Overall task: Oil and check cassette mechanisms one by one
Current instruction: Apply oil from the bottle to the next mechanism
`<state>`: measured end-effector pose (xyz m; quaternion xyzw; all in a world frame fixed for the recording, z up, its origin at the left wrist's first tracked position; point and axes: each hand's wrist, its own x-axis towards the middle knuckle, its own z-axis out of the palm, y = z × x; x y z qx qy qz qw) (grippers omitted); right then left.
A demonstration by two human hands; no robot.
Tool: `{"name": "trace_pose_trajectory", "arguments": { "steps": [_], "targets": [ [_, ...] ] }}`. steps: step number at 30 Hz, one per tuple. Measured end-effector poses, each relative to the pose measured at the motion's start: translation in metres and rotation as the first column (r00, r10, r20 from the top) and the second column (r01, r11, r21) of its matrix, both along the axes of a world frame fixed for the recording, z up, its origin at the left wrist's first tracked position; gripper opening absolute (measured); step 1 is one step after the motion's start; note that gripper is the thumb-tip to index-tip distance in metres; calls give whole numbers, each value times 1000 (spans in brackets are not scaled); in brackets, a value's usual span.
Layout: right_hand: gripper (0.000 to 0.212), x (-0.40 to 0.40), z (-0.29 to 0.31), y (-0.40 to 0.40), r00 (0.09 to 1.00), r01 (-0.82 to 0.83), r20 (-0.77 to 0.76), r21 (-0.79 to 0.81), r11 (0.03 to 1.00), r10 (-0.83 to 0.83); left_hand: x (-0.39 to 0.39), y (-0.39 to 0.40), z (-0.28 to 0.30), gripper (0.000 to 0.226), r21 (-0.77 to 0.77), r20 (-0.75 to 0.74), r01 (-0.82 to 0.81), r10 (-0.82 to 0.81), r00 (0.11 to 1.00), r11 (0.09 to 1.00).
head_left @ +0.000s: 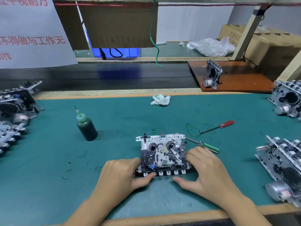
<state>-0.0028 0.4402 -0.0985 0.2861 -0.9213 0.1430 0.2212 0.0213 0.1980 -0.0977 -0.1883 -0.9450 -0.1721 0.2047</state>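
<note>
Open mat (114, 124) mid-bench; oil bottle (87, 126) left, screwdrivers (217, 126) right

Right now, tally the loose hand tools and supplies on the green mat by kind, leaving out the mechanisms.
Screwdrivers: 2, red-handled and green-handled
Oil bottle: 1
Crumpled wrapper: 1
Total: 4
</note>
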Motion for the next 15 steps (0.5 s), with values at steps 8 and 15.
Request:
{"name": "trace_pose_trajectory", "arguments": {
  "steps": [8, 15],
  "targets": [
    [50, 1, 1, 2, 1000, -15, -8, 21, 1000, 15, 1, -3, 3, 51, -27, -7, 98, -98, 995, 995],
    [47, 3, 1, -2, 1000, 8, -3, -13, 1000, -8, 4, 3, 2, 47, 16, 13, -6, 5, 1000, 1000]
  ]
}}
